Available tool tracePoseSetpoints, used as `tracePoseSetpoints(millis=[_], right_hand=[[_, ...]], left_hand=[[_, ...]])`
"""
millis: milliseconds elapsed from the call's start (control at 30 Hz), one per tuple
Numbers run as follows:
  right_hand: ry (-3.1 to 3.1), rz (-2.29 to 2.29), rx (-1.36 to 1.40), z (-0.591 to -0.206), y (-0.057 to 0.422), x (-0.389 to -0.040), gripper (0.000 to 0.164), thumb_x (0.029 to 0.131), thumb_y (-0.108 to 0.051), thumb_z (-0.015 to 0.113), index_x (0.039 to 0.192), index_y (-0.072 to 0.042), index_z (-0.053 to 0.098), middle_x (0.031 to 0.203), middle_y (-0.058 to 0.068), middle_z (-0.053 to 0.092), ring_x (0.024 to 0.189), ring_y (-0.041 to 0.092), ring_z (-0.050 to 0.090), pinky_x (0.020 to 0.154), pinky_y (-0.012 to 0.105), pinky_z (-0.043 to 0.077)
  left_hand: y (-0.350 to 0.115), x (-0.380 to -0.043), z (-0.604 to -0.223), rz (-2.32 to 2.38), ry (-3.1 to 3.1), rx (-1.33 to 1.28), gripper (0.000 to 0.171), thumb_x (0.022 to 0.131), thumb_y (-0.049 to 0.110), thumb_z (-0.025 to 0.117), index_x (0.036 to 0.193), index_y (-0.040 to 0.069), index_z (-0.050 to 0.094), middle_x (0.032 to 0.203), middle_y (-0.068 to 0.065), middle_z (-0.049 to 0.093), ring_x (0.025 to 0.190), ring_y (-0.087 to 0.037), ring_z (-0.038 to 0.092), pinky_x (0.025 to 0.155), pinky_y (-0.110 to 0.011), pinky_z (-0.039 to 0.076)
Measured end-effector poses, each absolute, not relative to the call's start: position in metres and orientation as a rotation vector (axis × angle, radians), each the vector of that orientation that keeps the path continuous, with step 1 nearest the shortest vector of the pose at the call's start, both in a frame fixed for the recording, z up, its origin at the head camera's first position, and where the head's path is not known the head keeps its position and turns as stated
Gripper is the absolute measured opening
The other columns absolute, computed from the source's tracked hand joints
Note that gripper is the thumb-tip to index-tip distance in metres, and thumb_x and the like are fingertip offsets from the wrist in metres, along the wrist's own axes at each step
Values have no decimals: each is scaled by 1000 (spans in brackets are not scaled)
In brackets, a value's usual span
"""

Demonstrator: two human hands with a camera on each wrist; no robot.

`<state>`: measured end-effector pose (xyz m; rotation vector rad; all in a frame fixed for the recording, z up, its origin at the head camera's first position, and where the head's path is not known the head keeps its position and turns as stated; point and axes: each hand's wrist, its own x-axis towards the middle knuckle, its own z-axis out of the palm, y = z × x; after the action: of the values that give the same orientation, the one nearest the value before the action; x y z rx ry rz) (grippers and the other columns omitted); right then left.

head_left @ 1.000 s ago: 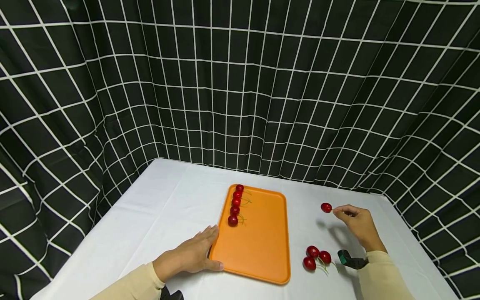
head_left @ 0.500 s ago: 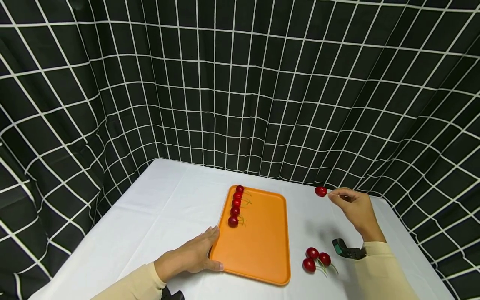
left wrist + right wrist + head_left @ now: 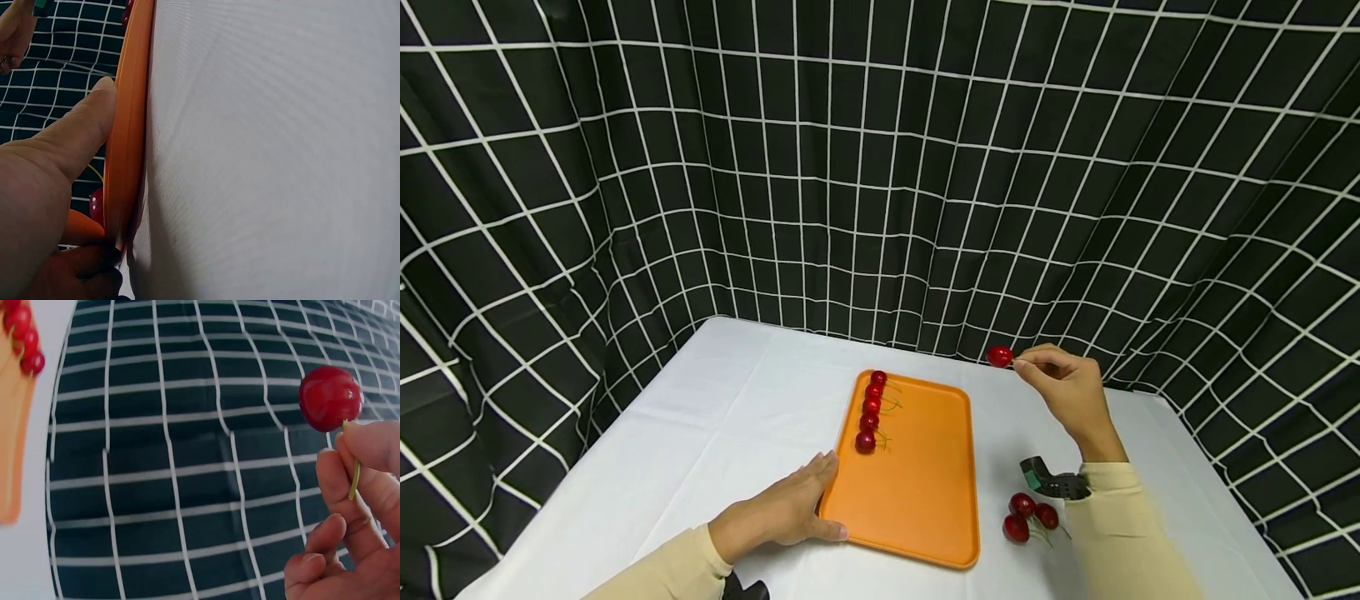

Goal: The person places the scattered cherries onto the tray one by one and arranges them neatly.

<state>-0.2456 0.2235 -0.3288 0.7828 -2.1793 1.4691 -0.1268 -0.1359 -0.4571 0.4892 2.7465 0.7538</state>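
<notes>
My right hand (image 3: 1067,396) pinches a red cherry (image 3: 1000,357) by its green stem, raised over the far right of the table. In the right wrist view the cherry (image 3: 330,399) sits just past the thumb and fingertip, its stem running between them. My left hand (image 3: 790,500) rests at the near left corner of an orange tray (image 3: 917,500), fingers along the left side and thumb at the near edge. The left wrist view has the thumb stretched against the rim (image 3: 128,119). Several cherries (image 3: 871,406) form a line down the tray's left side, stems pointing right.
Right of the tray, three cherries with stems (image 3: 1022,505) lie grouped on the white tablecloth (image 3: 752,383). A black curtain with a white grid (image 3: 850,167) stands behind and along both sides of the table. A black wrist strap (image 3: 1056,482) is on the right wrist.
My right hand has lifted the cherry away and carried it left toward the tray's far right corner. The left hand, the tray and the lined-up cherries hold their places.
</notes>
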Motion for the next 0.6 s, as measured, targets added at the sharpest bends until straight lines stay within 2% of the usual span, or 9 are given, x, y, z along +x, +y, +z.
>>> tracePoseSetpoints(millis=[167,433,600], right_hand=[[-2109,1543,871,-320,198,-233,4,86,10,67,86,13,69,90,25,62,76,20,54,61,19,49],[-2046,1602,878,-344,177,-237,3,85,7,69,86,6,72,89,16,63,75,19,51,59,21,45],[-2006,1663,886,-348,150,-222,9,82,14,67,83,6,71,85,21,62,73,18,48,58,26,39]], left_hand=[[-136,-127,-458,757,2749,501,107,75,60,71,149,-3,27,156,-17,20,142,-33,18,112,-50,19],[-136,-126,-459,752,2744,505,107,75,61,70,150,-3,27,157,-16,20,142,-33,18,112,-51,19],[-137,-126,-457,767,2744,498,107,74,60,71,149,-3,28,156,-16,21,142,-33,18,112,-51,19]])
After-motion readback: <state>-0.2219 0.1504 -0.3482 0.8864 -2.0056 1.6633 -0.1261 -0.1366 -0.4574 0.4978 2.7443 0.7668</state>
